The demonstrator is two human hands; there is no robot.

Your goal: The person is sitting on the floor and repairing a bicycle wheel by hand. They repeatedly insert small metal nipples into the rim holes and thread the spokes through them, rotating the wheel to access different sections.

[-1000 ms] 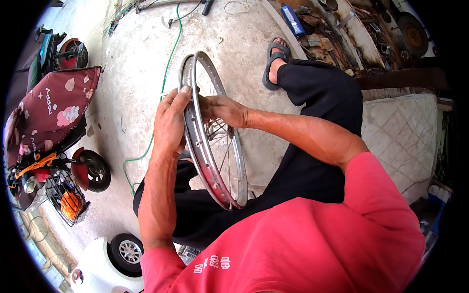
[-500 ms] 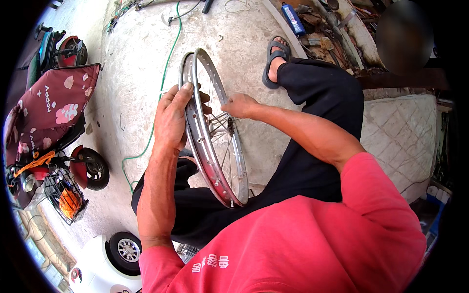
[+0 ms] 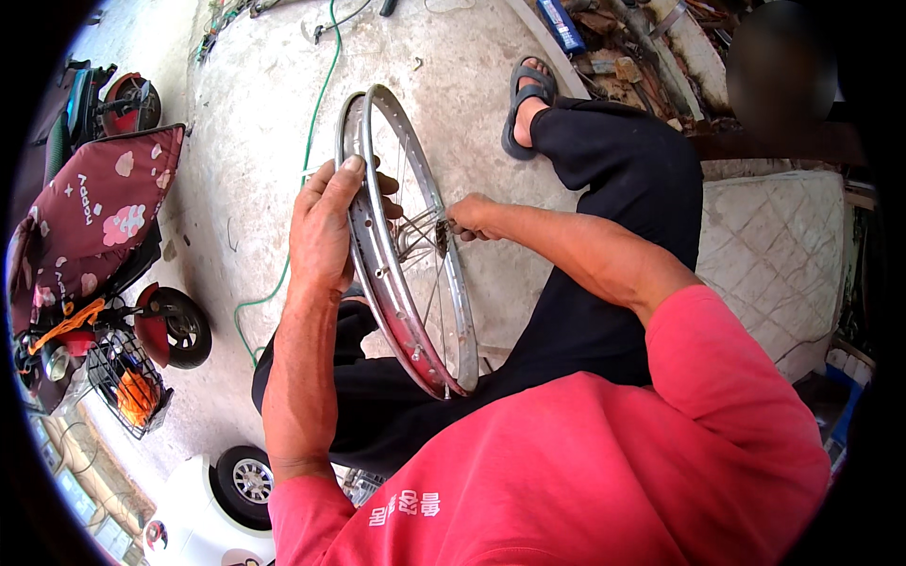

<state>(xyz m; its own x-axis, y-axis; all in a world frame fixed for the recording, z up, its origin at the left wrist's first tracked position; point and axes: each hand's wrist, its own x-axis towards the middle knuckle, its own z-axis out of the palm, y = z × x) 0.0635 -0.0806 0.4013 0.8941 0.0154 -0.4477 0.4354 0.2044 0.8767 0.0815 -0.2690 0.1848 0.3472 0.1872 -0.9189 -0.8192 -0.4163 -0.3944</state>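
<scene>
A silver bicycle wheel rim (image 3: 384, 274) stands tilted in front of me, its lower end against my lap. My left hand (image 3: 324, 219) is closed round the rim's upper left side, thumb on the outer face and fingers reaching inside. Thin spokes (image 3: 432, 307) run from the hub (image 3: 442, 236) to parts of the rim, and several rim holes show bare. Beside the hub, at the rim's right side, my right hand (image 3: 475, 218) has its fingers curled together. What they pinch, if anything, is too small to tell.
A green hose (image 3: 316, 118) runs along the concrete floor left of the wheel. Scooters with a maroon cover (image 3: 113, 203) and a wire basket (image 3: 130, 382) stand at the left. Scrap and a blue container (image 3: 561, 25) lie at the upper right, near my sandalled foot (image 3: 530, 104).
My right hand has moved slightly right and down, closer to the hub. The wheel and my left hand have shifted a little up and left in view, the grip on the rim unchanged.
</scene>
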